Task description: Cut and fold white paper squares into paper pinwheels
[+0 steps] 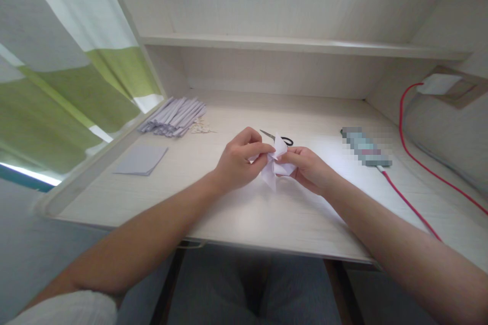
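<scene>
Between my two hands is a white paper pinwheel (269,175) with pointed blades that spread up, down and to the right. My left hand (244,157) pinches it near the centre with thumb and forefinger. From the other side, my right hand (306,166) grips the right part, its fingertips also close to the middle. Whatever lies at the centre of the paper is hidden by the fingers. Just behind it on the desk lies a pair of scissors (287,141) with black handles, partly covered by the paper.
At the back left sits a pile of rolled paper sticks (175,116), with small pale string-like bits (202,126) beside it. A stack of square paper sheets (141,159) lies nearer. To the right, a blurred phone (364,146) is plugged into a red cable (409,203). A shelf (305,46) spans the back.
</scene>
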